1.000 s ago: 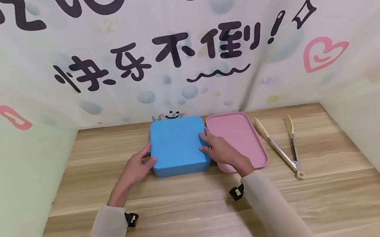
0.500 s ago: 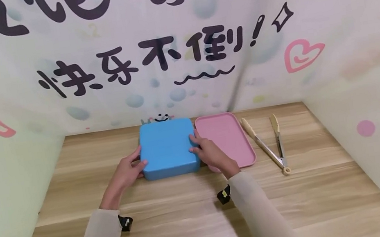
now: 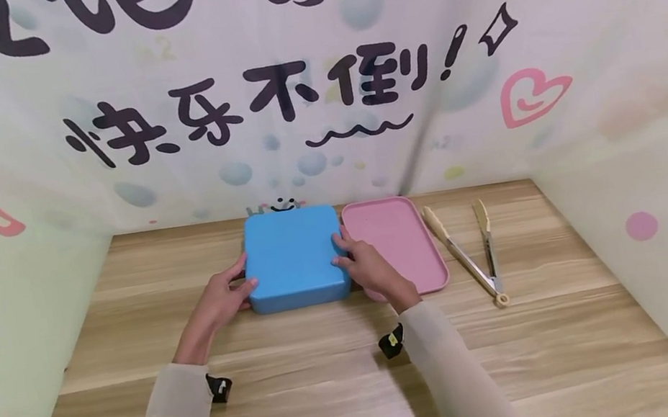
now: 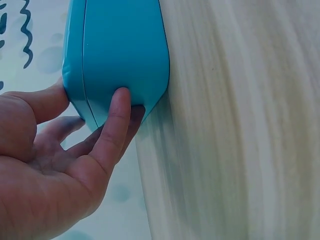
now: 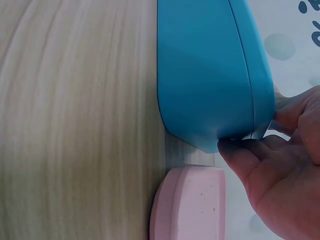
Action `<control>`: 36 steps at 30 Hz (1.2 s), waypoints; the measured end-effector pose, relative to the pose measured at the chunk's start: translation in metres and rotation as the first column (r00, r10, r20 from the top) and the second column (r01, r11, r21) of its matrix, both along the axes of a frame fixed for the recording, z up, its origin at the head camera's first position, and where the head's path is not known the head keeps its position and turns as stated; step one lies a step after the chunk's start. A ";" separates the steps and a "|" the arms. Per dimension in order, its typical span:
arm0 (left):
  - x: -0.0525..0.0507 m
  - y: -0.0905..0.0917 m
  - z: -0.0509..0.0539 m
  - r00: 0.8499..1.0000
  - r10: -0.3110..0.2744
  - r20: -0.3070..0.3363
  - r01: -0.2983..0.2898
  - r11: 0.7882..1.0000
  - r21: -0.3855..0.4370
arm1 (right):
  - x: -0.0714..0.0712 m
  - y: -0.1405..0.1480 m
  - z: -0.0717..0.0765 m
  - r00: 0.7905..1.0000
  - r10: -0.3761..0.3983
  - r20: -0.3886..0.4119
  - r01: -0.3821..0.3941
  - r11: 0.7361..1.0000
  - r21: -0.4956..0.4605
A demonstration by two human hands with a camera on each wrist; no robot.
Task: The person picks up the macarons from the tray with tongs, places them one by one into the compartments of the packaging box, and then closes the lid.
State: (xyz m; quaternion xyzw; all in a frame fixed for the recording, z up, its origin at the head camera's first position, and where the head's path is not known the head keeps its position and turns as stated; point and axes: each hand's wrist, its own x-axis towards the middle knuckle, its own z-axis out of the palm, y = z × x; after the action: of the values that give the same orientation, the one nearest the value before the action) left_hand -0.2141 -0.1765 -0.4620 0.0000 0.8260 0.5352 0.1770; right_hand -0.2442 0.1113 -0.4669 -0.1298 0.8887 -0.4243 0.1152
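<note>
A blue lidded box rests flat on the wooden table near the back wall. My left hand holds its left side; in the left wrist view its thumb lies at the top edge and a finger touches the side wall below the lid seam. At the opposite side, my right hand grips the box near the lid, with fingertips at the seam in the right wrist view. The lid sits closed, so the inside is hidden. Just right of the box lies a pink tray, partly under my right hand.
Tongs with beige tips lie spread apart to the right of the tray. A printed cloth wall stands right behind the box, with side walls to the left and right. Wooden tabletop stretches in front.
Everything in the head view has shifted left since a second ago, as the camera turned slightly. Both hands stay on the box, and the box keeps its place beside the tray.
</note>
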 end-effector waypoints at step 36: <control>0.010 -0.006 -0.001 0.989 -0.005 -0.145 -0.006 0.997 -0.079 | 0.005 0.010 0.003 0.982 0.098 -0.164 -0.067 0.981 0.184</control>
State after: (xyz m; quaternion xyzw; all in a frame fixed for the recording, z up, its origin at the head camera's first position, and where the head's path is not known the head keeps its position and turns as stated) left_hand -0.2036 -0.1822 -0.4631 0.0317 0.8572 0.5006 0.1164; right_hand -0.2388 0.1217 -0.4637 -0.1921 0.9234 -0.3254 0.0669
